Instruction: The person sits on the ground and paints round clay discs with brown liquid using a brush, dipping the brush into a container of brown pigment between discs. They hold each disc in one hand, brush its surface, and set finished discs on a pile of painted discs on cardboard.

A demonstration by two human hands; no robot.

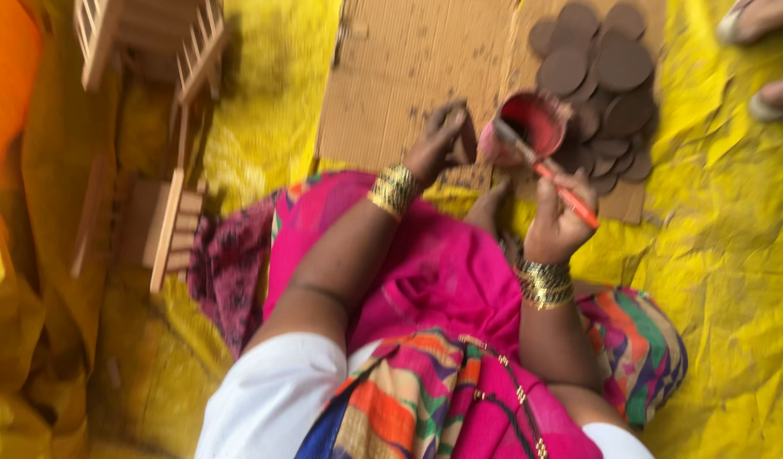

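My right hand [558,217] grips a paintbrush [551,176] with an orange-red handle; its bristle end dips into a small pink bowl of brown paint [531,126]. My left hand [436,143] is closed on a small brown round piece [464,136] held on edge just left of the bowl, over a sheet of cardboard [400,76]. A heap of brown discs [599,85] lies on the cardboard behind the bowl. Gold bangles sit on both wrists. The frame is blurred.
Yellow plastic sheeting [731,255] covers the floor. Small wooden slatted frames lie at the left [166,225] and upper left [145,38]. Another person's feet in sandals [761,51] are at the top right. Orange cloth [9,76] fills the far left.
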